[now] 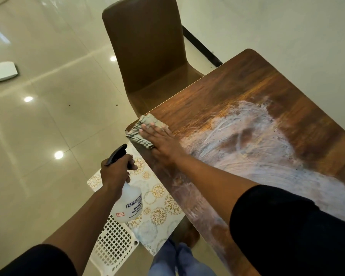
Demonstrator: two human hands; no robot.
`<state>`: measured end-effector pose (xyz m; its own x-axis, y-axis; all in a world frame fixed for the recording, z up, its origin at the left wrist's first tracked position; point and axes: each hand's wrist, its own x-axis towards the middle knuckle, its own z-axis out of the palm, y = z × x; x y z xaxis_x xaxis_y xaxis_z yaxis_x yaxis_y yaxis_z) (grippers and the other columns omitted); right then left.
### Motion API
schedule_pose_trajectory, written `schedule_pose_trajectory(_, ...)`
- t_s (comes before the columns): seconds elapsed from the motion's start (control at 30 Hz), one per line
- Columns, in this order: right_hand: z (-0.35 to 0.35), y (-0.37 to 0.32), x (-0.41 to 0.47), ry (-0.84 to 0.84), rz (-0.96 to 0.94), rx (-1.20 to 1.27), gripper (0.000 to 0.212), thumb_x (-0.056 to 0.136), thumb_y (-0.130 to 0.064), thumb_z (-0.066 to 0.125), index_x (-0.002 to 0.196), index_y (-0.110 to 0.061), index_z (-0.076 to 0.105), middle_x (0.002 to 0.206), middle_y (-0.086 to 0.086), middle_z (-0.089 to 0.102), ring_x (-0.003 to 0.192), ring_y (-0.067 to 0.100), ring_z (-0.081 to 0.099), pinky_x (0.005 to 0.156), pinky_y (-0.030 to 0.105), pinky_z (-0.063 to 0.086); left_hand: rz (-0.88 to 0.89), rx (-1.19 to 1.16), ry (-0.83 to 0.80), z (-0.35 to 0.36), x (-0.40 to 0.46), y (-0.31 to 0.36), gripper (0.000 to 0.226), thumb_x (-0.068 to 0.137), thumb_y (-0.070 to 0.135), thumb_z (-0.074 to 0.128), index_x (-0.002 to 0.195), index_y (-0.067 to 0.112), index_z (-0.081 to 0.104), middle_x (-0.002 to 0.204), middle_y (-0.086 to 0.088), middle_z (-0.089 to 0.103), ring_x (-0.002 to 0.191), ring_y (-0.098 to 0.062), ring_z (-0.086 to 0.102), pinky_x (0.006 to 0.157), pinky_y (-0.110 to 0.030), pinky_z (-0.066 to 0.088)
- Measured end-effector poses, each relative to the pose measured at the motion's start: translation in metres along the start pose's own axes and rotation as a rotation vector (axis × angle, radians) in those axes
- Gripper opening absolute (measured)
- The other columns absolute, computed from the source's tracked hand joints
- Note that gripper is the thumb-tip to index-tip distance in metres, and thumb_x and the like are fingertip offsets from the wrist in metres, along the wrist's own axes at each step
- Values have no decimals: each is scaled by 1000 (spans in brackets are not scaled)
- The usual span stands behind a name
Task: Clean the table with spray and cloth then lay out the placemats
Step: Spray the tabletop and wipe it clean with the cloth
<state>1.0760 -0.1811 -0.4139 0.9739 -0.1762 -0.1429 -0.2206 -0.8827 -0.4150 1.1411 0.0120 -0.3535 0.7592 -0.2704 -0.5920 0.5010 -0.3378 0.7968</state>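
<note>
The brown wooden table (237,92) fills the right side, streaked with wet white smears across its middle and near part. At its left corner lies a pale cloth with dark stripes (145,125). My right hand (161,140) presses flat on that cloth with straight fingers. My left hand (116,170) grips the neck of a translucent spray bottle (130,202) with a black trigger head, held off the table's left edge above the floor. Patterned placemats (159,212) with gold floral rings lie below the bottle on a white perforated stool (114,242).
A brown padded chair (147,50) stands at the table's far left end. A white flat device (2,71) lies on the glossy tiled floor at the left. A white wall runs along the table's right side. My legs in blue jeans (177,259) show at the bottom.
</note>
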Motion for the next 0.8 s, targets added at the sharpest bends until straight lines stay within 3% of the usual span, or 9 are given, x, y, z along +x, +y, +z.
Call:
schedule_pose_trajectory(0.13,-15,46,-32,88,259,41,68,105,-30,41,165,-35,9,173,-9,1,160,15,-3,129,47,-1,-25,15,-28,10,-3,-1,21,98,10,69,86,20,83,58,-3,69,76,-34,52,50,-30,38)
schedule_pose_trajectory(0.17,-17,58,-40,135,348,59,67,104,-33,38,165,-35,11,173,-8,4,160,16,0,129,47,3,-21,17,-31,14,-5,-1,23,98,9,69,86,22,84,58,-3,69,75,-33,53,51,-32,38)
schedule_pose_trajectory(0.27,-19,78,-58,293,618,114,68,101,-35,40,165,-33,17,173,-4,12,160,19,5,129,46,6,-10,24,-25,20,-11,1,57,98,7,67,58,45,78,59,-2,68,74,-33,54,54,-34,39)
schedule_pose_trajectory(0.4,-18,51,-49,343,824,109,71,103,-36,51,165,-30,18,174,-6,9,160,22,4,128,46,1,-16,-25,3,18,-16,3,64,100,8,67,51,50,74,56,1,68,75,-34,56,53,-33,38)
schedule_pose_trajectory(0.47,-12,27,-41,299,745,65,75,103,-38,49,166,-30,10,174,-5,5,160,25,3,127,48,-1,-28,-51,41,13,-17,2,60,102,11,68,56,49,77,58,0,68,71,-32,58,51,-31,38)
schedule_pose_trajectory(0.57,2,-7,-28,182,492,10,74,101,-38,36,166,-31,0,174,-4,-2,160,24,-4,129,50,0,-55,-87,108,3,-10,-3,16,102,19,71,94,22,84,65,-6,71,61,-25,61,44,-27,39)
schedule_pose_trajectory(0.6,5,-18,-19,154,420,15,72,101,-40,29,166,-30,1,174,-5,-3,160,23,-6,129,51,1,-60,-87,127,0,-8,-4,11,101,20,72,100,15,82,65,-6,72,58,-24,59,43,-26,39)
schedule_pose_trajectory(0.67,10,-38,3,103,298,34,69,102,-47,20,166,-30,3,173,-6,-4,160,21,-9,129,48,-5,-51,-84,158,-4,-4,-7,13,100,21,73,95,12,80,63,-5,72,58,-27,54,45,-27,38)
schedule_pose_trajectory(0.8,17,-67,29,23,141,-22,73,102,-29,41,166,-31,6,174,-9,-4,160,16,-11,128,45,-6,-35,-59,206,-13,-1,-5,23,98,23,74,78,11,77,63,-6,73,54,-27,47,51,-32,39)
